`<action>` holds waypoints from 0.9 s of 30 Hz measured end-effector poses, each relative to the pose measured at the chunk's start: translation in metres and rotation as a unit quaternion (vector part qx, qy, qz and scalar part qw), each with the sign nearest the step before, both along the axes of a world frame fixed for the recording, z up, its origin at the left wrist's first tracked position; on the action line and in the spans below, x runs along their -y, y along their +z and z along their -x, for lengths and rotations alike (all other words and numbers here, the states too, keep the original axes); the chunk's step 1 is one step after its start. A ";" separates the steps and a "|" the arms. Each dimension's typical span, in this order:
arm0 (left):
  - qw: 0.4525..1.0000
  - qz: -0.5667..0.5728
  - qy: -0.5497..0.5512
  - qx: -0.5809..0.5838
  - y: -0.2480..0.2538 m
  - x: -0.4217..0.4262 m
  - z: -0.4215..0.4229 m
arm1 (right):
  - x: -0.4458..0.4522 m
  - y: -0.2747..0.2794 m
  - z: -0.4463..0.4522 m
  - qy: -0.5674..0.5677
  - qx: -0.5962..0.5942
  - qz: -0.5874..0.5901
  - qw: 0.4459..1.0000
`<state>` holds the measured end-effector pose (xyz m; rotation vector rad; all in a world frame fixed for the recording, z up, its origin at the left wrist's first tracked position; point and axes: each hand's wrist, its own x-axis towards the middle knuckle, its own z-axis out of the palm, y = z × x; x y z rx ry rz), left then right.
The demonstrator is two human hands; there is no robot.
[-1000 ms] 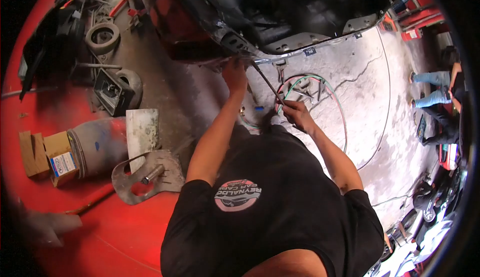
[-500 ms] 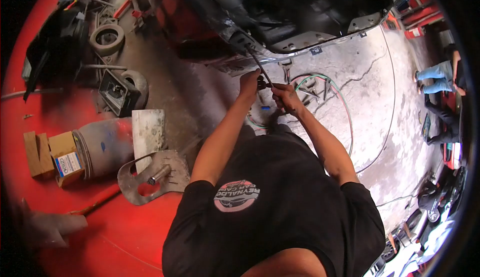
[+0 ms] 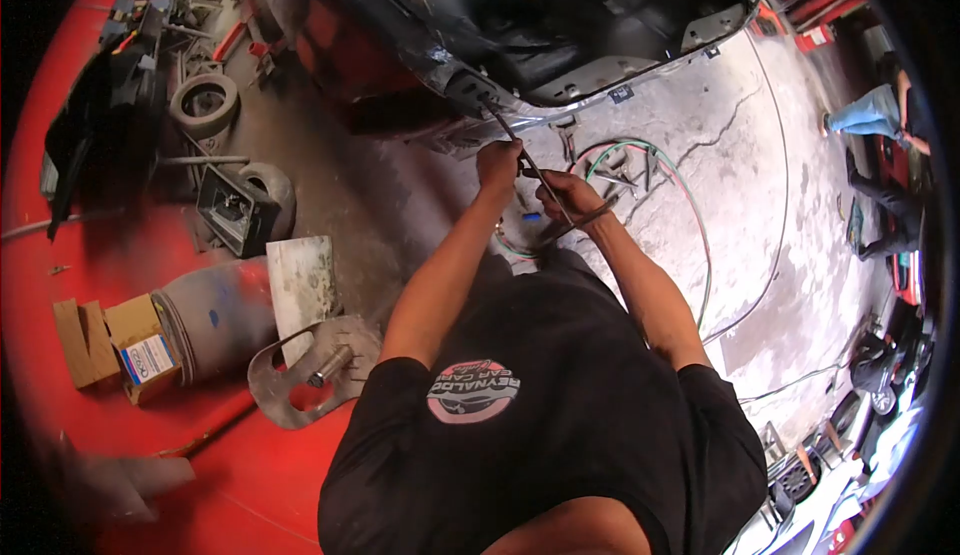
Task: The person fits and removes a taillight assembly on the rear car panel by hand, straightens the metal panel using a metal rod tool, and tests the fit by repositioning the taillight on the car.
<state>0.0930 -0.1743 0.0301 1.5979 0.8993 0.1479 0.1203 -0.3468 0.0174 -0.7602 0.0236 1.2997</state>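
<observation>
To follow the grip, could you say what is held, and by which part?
A thin rod: left hand near its middle, right hand nearer the wearer.

Concrete floor | is carrying: tyre at ten o'clock, looped green-and-red hose at two o'clock | red surface, eight o'clock | is supporting: cardboard boxes, grey cylinder toward nine o'clock

The shirt in my feed is black, with a round pinkish-red, grey and white logo. Lower left I've got a bright red surface, plus a brown box wearing a blue-and-white label. Upper right of centre, one green hose, one pinkish-red hose.
</observation>
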 end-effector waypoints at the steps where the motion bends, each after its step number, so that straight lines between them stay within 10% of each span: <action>1: 1.000 -0.023 -0.001 -0.003 0.004 0.000 0.000 | -0.003 0.007 0.004 -0.028 -0.024 0.038 0.999; 2: 1.000 -0.015 -0.005 -0.002 0.007 0.000 0.002 | -0.005 0.011 0.009 -0.054 -0.049 0.075 0.994; 6: 0.993 -0.118 -0.024 -0.009 0.017 0.000 0.005 | 0.018 -0.038 0.030 0.003 0.501 0.022 0.865; 10: 0.991 -0.125 -0.005 -0.037 0.023 0.003 0.005 | 0.040 0.036 0.053 -0.067 0.196 0.032 0.978; 12: 0.990 -0.138 -0.018 -0.016 0.020 0.002 0.006 | 0.039 0.067 0.061 -0.194 -0.234 -0.053 0.951; 27: 0.996 -0.019 0.058 0.072 0.045 0.008 0.005 | 0.042 0.060 0.071 -0.232 -0.185 -0.119 0.947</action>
